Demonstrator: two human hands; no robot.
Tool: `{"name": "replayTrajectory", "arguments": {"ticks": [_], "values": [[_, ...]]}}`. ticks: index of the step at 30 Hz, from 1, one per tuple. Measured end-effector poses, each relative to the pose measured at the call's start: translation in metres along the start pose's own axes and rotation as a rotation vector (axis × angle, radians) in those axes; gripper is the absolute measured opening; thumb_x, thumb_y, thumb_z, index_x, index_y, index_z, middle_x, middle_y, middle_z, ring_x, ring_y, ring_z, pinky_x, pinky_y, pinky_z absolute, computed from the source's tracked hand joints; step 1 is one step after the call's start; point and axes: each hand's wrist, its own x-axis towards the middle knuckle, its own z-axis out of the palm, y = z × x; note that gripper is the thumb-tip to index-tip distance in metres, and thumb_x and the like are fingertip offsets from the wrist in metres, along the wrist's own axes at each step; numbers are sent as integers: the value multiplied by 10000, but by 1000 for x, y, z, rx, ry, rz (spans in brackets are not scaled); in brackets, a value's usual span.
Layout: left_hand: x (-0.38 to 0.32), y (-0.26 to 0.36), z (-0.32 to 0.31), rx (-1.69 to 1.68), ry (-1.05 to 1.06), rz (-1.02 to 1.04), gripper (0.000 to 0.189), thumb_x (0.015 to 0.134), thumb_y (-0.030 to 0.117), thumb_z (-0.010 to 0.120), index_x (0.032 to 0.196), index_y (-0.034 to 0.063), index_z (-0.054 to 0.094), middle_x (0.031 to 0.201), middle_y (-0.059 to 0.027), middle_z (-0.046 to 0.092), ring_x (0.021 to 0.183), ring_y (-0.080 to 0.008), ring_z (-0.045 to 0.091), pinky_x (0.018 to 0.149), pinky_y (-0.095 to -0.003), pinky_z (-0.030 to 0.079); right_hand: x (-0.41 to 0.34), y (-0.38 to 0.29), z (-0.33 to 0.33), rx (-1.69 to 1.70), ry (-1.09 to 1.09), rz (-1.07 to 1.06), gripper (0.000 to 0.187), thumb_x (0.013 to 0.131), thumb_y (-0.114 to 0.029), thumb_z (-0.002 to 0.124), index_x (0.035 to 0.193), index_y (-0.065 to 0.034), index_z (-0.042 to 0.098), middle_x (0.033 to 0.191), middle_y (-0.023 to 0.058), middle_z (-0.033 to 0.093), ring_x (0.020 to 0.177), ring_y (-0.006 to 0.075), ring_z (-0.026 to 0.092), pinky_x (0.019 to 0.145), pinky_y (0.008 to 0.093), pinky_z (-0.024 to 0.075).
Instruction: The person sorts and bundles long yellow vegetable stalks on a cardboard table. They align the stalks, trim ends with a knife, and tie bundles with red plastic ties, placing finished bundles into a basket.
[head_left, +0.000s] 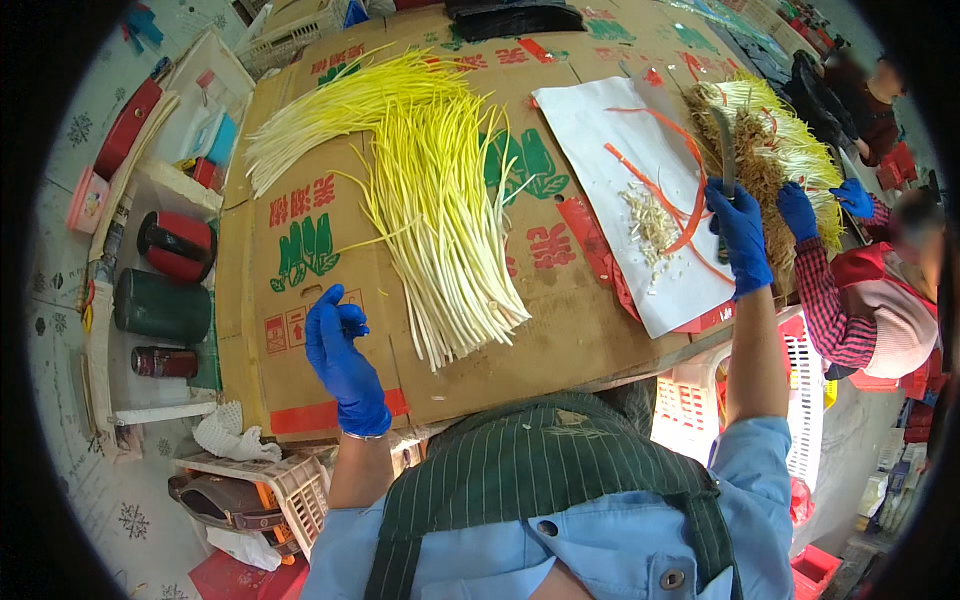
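My right hand (739, 232), in a blue glove, grips a knife whose curved metal blade (726, 146) points away from me. It is above the right edge of a white sheet (592, 142), where cut pale stem ends (649, 221) and a loose orange-red plastic strap (686, 150) lie. Gloved in blue too, my left hand (341, 367) holds nothing, its fingers partly curled, over the cardboard. Between my hands spreads a loose bunch of yellow blanched chives (442, 202), white ends towards me. A second chive pile (337, 112) lies beyond it, to the left.
At the right are tied chive bundles with brown roots (757, 150). A co-worker's gloved hands (796, 210) touch them. Printed cardboard (315, 202) covers the table. Left of it, a foam box holds a red-black container (176, 246) and a dark green one (161, 305). Plastic crates (686, 405) stand below.
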Motion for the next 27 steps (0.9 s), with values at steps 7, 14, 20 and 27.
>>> {"name": "replayTrajectory", "arguments": {"ticks": [7, 14, 20, 27], "values": [[-17, -29, 11, 79, -117, -130, 217, 932, 129, 556, 1104, 17, 628, 824, -2, 610, 736, -67, 526, 662, -224, 423, -93, -18, 93, 97, -526, 168, 245, 861, -191, 663, 1069, -62, 651, 837, -23, 622, 671, 78, 542, 600, 233, 456], [-23, -46, 23, 57, -199, -193, 191, 925, 105, 567, 1082, 17, 631, 832, -6, 613, 734, -63, 531, 661, -215, 428, -146, -27, 205, -336, -702, -372, 222, 836, -220, 622, 1048, -158, 646, 972, 100, 633, 815, 316, 641, 689, 407, 523], [-22, -48, 17, 79, -173, -225, 199, 928, 133, 561, 1071, 16, 635, 833, -12, 618, 737, -71, 541, 662, -222, 439, -137, -21, 203, -137, -732, -323, 238, 854, -272, 622, 1035, -118, 635, 902, 114, 638, 780, 289, 642, 661, 389, 512], [-21, -54, 15, 95, -224, -146, 222, 934, 143, 539, 1086, 11, 632, 814, -8, 607, 726, -76, 540, 651, -225, 445, -119, -8, 165, 540, -657, 384, 279, 863, -238, 658, 1051, -33, 637, 801, 29, 613, 585, 91, 555, 532, 230, 440]]}}
